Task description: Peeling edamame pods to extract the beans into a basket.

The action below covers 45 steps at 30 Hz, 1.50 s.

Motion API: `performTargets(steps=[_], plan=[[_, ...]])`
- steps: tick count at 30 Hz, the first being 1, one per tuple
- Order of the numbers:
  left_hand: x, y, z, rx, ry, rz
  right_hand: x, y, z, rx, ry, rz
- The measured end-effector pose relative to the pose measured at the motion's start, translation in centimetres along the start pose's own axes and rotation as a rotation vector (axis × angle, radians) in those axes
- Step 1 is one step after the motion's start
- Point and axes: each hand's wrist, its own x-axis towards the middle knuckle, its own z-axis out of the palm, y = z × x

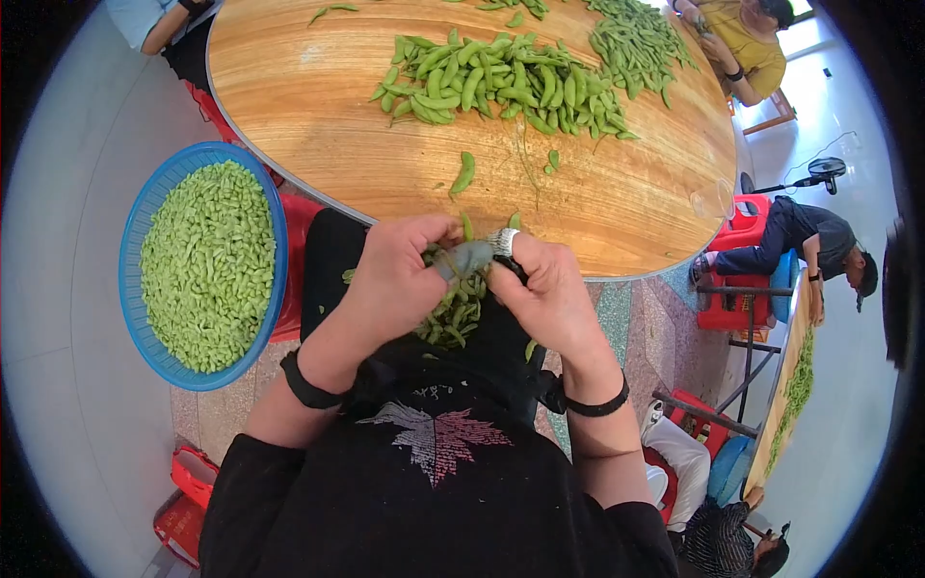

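My left hand and my right hand meet at the near edge of a round wooden table. Both are closed around something small, mostly hidden by the fingers; a green soybean pod shows at my left fingertips. Greyish coverings are on some fingers, and a ribbed white piece sits on a right finger. Below the hands, green pods or shells lie over my lap. A heap of green pods spreads across the table, with a loose pod nearer me.
At left, a blue plastic basket full of shelled green beans rests by a red stool. A clear cup stands near the table's right edge. A co-worker sits at upper right, another's arm at upper left; more people work at a second table.
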Motion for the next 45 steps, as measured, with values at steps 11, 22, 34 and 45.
performTargets(steps=[11, 22, 34, 45], plan=[[0.3, -2.4, 0.3, -0.267, 0.048, -0.067, 4.5, 0.7, -1.1, -0.278, 0.16, -0.036], [-0.4, -0.7, 0.1, -0.427, -0.26, -0.167, 6.1, 1.9, -1.7, -0.568, 0.014, -0.081], [0.7, 1.6, 1.7, -0.077, -0.207, 0.075, 3.1, 3.7, -2.2, 0.103, 0.319, 0.113], [1.8, 2.8, 0.8, -0.298, -0.122, -0.109, 0.6, 1.4, -1.9, 0.859, 0.094, 0.289]])
